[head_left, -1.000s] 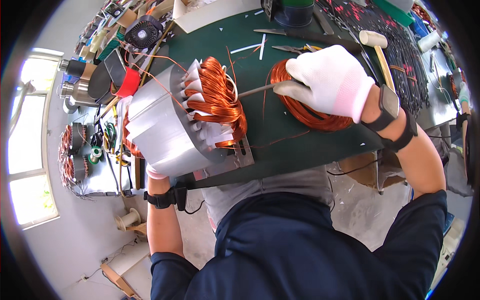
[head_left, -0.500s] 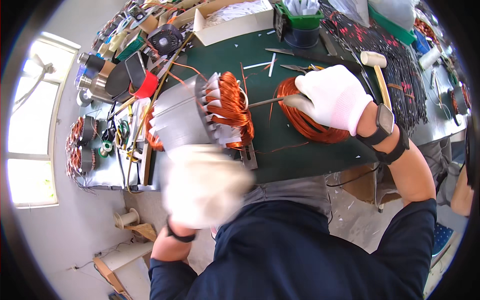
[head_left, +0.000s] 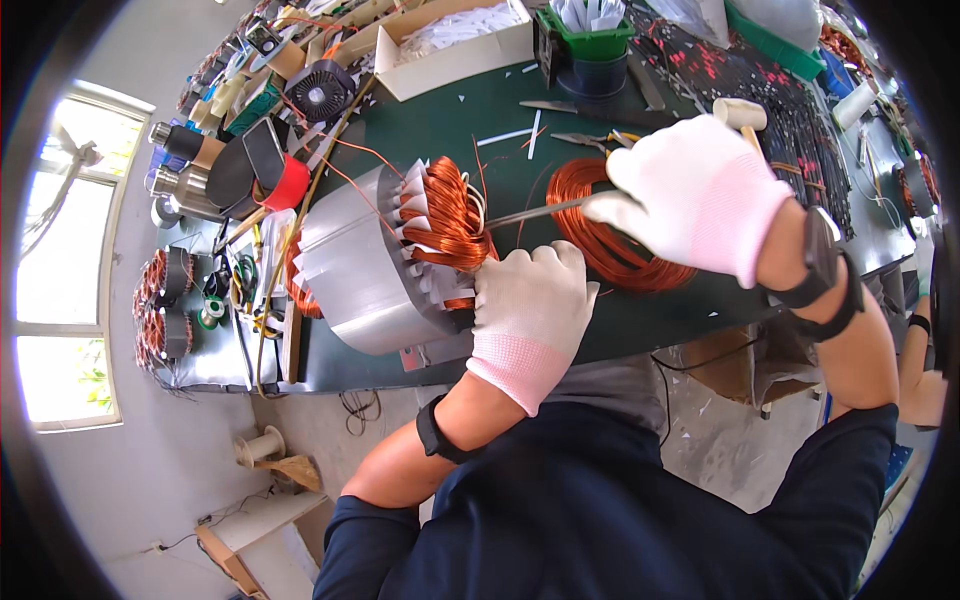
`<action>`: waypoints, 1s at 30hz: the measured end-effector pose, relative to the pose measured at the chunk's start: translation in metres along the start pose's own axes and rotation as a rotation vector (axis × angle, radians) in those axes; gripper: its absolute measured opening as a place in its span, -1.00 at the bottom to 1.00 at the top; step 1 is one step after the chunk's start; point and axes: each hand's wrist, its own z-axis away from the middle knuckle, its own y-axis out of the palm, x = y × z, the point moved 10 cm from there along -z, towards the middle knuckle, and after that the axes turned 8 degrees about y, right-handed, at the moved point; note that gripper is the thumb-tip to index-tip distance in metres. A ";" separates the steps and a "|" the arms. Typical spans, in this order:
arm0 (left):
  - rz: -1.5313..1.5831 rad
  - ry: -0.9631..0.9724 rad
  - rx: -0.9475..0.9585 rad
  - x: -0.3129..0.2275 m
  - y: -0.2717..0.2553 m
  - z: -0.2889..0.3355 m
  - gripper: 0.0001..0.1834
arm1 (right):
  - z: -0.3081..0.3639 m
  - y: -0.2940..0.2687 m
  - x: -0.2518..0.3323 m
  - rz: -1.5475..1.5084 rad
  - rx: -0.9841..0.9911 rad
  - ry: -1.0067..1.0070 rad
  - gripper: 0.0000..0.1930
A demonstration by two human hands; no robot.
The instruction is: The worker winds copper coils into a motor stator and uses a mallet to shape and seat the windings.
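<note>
My right hand (head_left: 695, 190) is closed on a thin grey rod (head_left: 535, 212), its far end at the copper winding (head_left: 440, 225) of a grey metal cylinder (head_left: 365, 265) lying on the green bench top (head_left: 450, 125). My left hand (head_left: 530, 315) curls at the winding's near edge; whether its fingers pinch anything, I cannot tell.

Workshop: copper-wound stator (head_left: 368, 265), 1 mallet (head_left: 740, 114), pliers (head_left: 594, 141)

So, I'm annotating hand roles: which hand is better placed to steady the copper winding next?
Probably the left hand: its fingers are right at the copper winding's near edge, while the right hand sits farther off, holding a thin grey rod.
</note>
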 end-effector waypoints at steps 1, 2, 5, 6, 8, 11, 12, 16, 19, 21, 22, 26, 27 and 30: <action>-0.021 0.006 -0.008 -0.001 0.000 0.000 -0.57 | 0.002 -0.003 -0.002 0.008 -0.013 0.013 -0.49; -0.015 0.005 0.006 0.000 0.003 0.000 -0.57 | 0.001 0.002 -0.006 -0.012 0.001 0.027 -0.48; -0.016 0.028 -0.082 -0.001 -0.001 -0.002 -0.58 | 0.002 0.023 -0.018 -0.056 -0.009 0.008 -0.47; 0.006 0.029 -0.093 -0.002 -0.001 -0.002 -0.58 | 0.003 0.024 -0.018 -0.065 -0.033 0.004 -0.47; 0.032 0.026 -0.093 -0.001 0.002 -0.003 -0.59 | 0.002 0.024 -0.015 -0.043 -0.063 -0.010 -0.48; 0.044 0.010 -0.097 0.001 0.003 -0.003 -0.59 | 0.001 0.015 -0.006 -0.001 -0.085 -0.010 -0.49; 0.009 0.009 -0.087 0.001 0.004 -0.002 -0.59 | 0.001 0.015 -0.003 0.026 -0.052 0.017 -0.53; -0.030 0.021 -0.053 -0.003 0.005 -0.003 -0.57 | -0.002 0.010 0.002 0.082 -0.066 -0.047 -0.56; 0.000 0.061 -0.126 -0.004 -0.004 0.001 -0.56 | -0.005 0.013 0.001 0.077 -0.068 -0.040 -0.55; -0.014 0.056 -0.108 -0.004 -0.003 0.001 -0.56 | -0.003 0.023 -0.001 0.067 -0.038 -0.042 -0.54; -0.015 0.064 -0.095 -0.004 -0.003 0.002 -0.56 | -0.003 0.020 0.000 0.072 -0.014 -0.028 -0.52; 0.001 0.062 -0.087 -0.004 -0.004 0.004 -0.56 | -0.016 0.021 0.017 0.025 0.087 -0.027 -0.50; -0.006 0.063 -0.100 -0.003 -0.007 0.003 -0.56 | -0.024 0.031 0.022 -0.016 0.163 -0.010 -0.50; 0.001 0.107 -0.080 -0.007 -0.006 0.005 -0.62 | -0.022 0.038 0.022 -0.101 0.024 -0.066 -0.50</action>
